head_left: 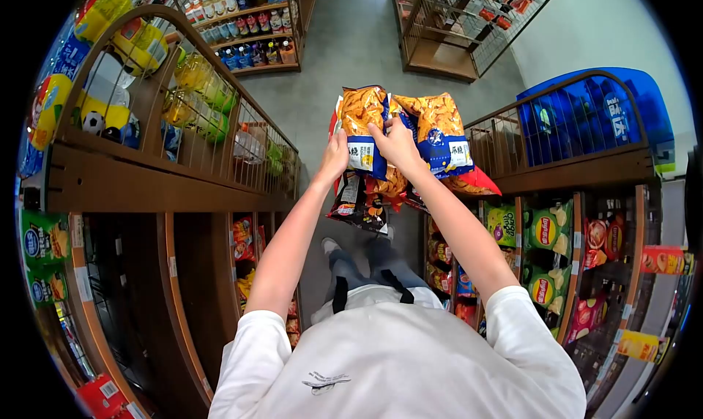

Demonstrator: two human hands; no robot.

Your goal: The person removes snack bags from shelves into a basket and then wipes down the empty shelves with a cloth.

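Several snack bags are bunched together in front of me, between the two shelf rows. My left hand (335, 155) grips the side of a blue and orange snack bag (364, 111), its fingers partly hidden behind it. My right hand (396, 142) is closed on the same bag's right edge, thumb towards the left. A second blue and orange bag (438, 126) is just right of my right hand. Below them hang a black snack bag (358, 199) and a red bag (480, 182); what supports these is hidden.
Shelves with green chip bags (547, 230) stand on the right, under a wire rail with blue packs (578, 119). On the left are brown shelves (146, 272) and bottles (198, 90) behind a rail. A drinks rack (253, 24) and a wire rack (447, 53) are ahead.
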